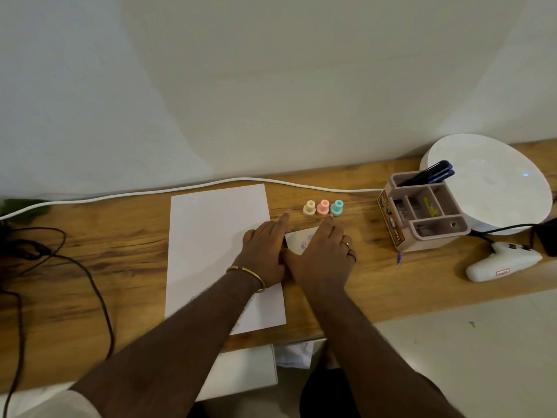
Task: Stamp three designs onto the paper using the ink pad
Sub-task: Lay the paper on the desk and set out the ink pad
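Observation:
A blank white sheet of paper (211, 242) lies on the wooden desk (90, 282). Three small stamps stand in a row behind my hands: a cream stamp (309, 208), a pink stamp (323, 207) and a teal stamp (337, 207). The ink pad (300, 241), a pale square case with a purple print on its lid, lies just right of the paper. My left hand (266, 251) lies at the paper's right edge, against the pad's left side, index finger stretched forward. My right hand (324, 256) covers most of the pad, fingers extended toward the teal stamp.
A white cable (150, 193) runs along the back of the desk. A pink desk organiser (422, 212) with blue pens stands at the right, a round white device (494, 182) behind it. A white handheld tool (500, 260) lies far right. Black wires (60, 251) trail at left.

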A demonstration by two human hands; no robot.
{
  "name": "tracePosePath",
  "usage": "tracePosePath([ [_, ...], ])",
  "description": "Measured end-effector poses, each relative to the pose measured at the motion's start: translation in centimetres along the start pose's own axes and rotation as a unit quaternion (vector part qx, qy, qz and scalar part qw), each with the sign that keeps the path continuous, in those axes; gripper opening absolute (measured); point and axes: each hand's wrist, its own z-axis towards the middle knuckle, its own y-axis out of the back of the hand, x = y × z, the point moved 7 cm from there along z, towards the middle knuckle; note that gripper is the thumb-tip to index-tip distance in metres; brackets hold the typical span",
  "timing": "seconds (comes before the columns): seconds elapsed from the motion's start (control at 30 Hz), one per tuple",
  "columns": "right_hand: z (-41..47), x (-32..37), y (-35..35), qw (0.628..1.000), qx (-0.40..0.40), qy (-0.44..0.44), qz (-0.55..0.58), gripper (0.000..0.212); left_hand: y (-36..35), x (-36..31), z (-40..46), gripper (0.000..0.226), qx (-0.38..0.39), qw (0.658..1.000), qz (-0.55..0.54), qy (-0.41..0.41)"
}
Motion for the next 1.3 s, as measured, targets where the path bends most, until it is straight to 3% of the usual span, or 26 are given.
tracePosePath([
  [0.23, 0.5, -0.5, 1.1, 1.000, 0.028, 0.010, 0.009, 0.098, 0.4, -0.4, 0.1, 0.101, 0.004, 1.000, 0.007, -0.003],
  [0.37, 1.4, -1.5, 3.0, 0.984, 0.060, 0.028, 0.164, 0.080, 0.6, -0.7, 0.0, 0.104, 0.018, 1.000, -0.004, -0.001],
  [0.43, 2.0, -2.3, 3.7, 0.942, 0.106, 0.020, 0.319, 0.059, 0.9, -0.8, -0.1, 0.104, 0.015, 1.000, 0.004, -0.008],
  [0.53, 2.2, -5.0, 3.7, 0.819, 0.185, -0.109, 0.532, 0.037, 1.1, -1.0, -0.2, 0.101, 0.016, 1.000, 0.017, -0.014],
  [0.6, 2.1, -6.7, 3.4, 0.744, 0.194, -0.192, 0.609, 0.030, 1.1, -1.0, -0.3, 0.100, 0.020, 0.999, 0.027, -0.011],
  [0.63, 2.2, -7.3, 3.3, 0.730, 0.185, -0.210, 0.623, 0.025, 1.1, -1.0, -0.3, 0.099, 0.022, 0.999, 0.031, -0.010],
  [0.73, 2.1, -8.5, 3.3, 0.735, 0.148, -0.220, 0.624, 0.008, 1.1, -1.0, -0.1, 0.094, 0.022, 0.999, 0.046, -0.015],
  [0.87, 1.1, -10.0, 3.5, 0.800, 0.137, -0.203, 0.547, 0.027, 1.1, -1.0, -0.1, 0.088, 0.024, 0.998, 0.056, -0.016],
  [0.97, 0.1, -10.6, 2.9, 0.833, 0.168, -0.203, 0.486, 0.031, 1.3, -1.1, -0.2, 0.086, 0.021, 0.998, 0.058, -0.012],
  [1.1, -1.6, -10.3, 1.2, 0.844, 0.238, -0.206, 0.435, 0.027, 1.4, -1.4, -0.4, 0.085, 0.022, 0.998, 0.050, -0.012],
  [1.3, -1.8, -9.7, 0.3, 0.881, 0.236, -0.181, 0.369, 0.022, 1.6, -1.8, -0.9, 0.080, 0.040, 0.998, 0.035, -0.022],
])
